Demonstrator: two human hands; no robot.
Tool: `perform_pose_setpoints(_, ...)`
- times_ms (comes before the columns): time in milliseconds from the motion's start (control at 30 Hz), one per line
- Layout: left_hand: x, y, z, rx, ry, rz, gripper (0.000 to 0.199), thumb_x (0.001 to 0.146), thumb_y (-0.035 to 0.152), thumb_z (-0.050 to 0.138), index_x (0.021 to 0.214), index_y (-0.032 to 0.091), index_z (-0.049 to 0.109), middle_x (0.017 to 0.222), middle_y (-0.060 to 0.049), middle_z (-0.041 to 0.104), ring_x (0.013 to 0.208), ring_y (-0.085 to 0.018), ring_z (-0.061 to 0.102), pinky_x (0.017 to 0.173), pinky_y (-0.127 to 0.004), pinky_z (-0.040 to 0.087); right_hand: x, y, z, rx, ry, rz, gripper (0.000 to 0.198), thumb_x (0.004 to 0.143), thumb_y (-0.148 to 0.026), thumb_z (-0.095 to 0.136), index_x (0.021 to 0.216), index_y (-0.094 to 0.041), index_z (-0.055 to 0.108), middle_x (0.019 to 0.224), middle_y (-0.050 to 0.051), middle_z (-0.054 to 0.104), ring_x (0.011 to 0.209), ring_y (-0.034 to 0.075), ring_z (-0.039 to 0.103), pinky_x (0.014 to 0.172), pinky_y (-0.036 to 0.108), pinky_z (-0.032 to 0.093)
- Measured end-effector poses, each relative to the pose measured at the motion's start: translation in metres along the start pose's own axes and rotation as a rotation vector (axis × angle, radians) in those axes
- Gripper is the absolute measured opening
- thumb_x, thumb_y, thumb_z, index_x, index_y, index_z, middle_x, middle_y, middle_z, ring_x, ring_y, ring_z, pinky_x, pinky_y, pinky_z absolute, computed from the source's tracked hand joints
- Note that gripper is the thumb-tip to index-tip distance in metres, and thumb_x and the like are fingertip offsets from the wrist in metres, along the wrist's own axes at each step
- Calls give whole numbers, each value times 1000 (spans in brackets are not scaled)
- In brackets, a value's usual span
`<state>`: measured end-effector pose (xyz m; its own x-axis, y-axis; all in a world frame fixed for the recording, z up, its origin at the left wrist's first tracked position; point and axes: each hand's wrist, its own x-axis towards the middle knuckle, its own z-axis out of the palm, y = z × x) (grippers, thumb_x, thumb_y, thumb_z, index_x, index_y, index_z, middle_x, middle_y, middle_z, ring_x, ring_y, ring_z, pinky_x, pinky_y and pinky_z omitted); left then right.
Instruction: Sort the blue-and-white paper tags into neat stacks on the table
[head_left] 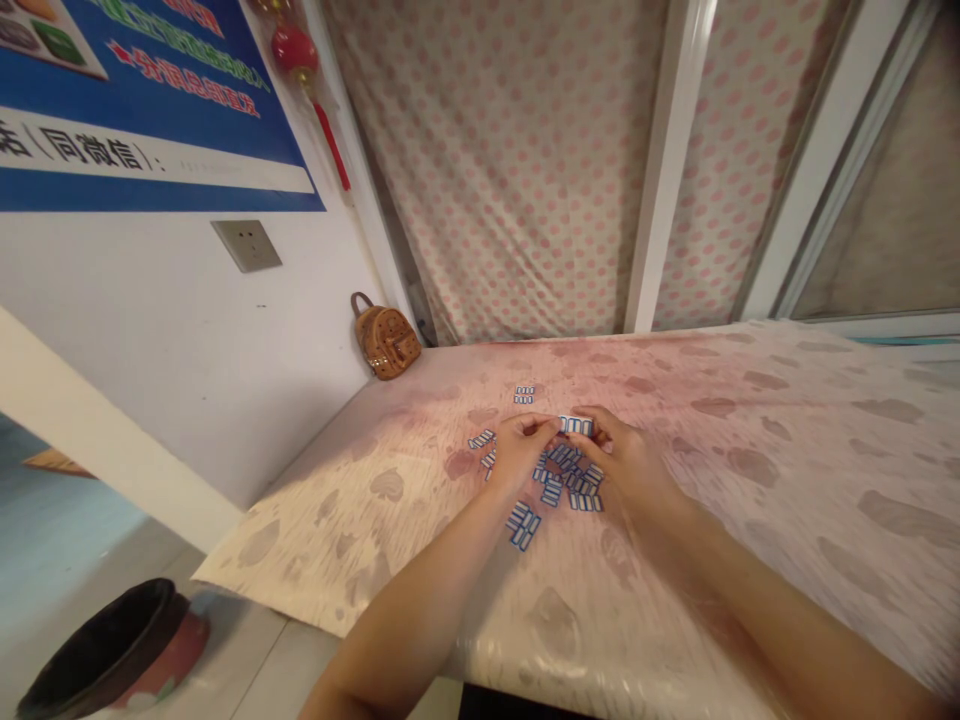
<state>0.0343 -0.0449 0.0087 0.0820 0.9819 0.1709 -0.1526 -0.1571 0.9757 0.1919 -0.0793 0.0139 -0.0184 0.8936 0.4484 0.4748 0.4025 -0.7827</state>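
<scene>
Both hands hold a small white strip with blue-outlined blocks [576,426] between them, raised slightly over the table. My left hand [519,445] pinches its left end with thumb and fingers. On the right end, my right hand [611,445] is closed in a similar pinch. Below and between the hands lies a loose heap of similar blue-and-white pieces [566,465], partly hidden by the fingers. Several more pieces [523,525] lie nearer the front, and others [482,439] sit left of my left hand. Farther back, a neat pair of strips [524,395] lies flat.
A patterned, glossy cloth covers the table [555,620]. At its back left corner a small brown backpack-shaped bag [387,340] leans by the wall. A dark-rimmed bin [112,650] stands on the floor at left. Dotted curtains [510,180] hang behind the table.
</scene>
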Motion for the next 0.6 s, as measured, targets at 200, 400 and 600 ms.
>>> perform_pose_setpoints(200, 0, 2, 0, -1, 14, -6, 20, 70, 31, 75, 75, 12, 75, 64, -3, 67, 56, -11, 52, 59, -25, 40, 4, -1, 1, 337, -56, 145, 39, 82, -56, 57, 68, -20, 59, 59, 3, 65, 47, 14, 56, 51, 28, 46)
perform_pose_setpoints(400, -1, 3, -1, 28, -3, -3, 21, 71, 32, 75, 78, 13, 76, 68, -5, 70, 59, -12, 56, 61, -25, 43, 5, -6, 0, 394, -35, 181, 49, 74, -67, 64, 61, -20, 58, 55, 3, 64, 43, 13, 54, 46, 27, 45)
perform_pose_setpoints(600, 4, -5, -2, 38, -4, 34, 17, 71, 29, 73, 76, 13, 75, 67, -3, 68, 58, -11, 55, 60, -25, 42, 4, -1, 1, 318, -33, 163, 46, 81, -61, 59, 62, -20, 58, 57, 4, 65, 45, 13, 55, 48, 26, 45)
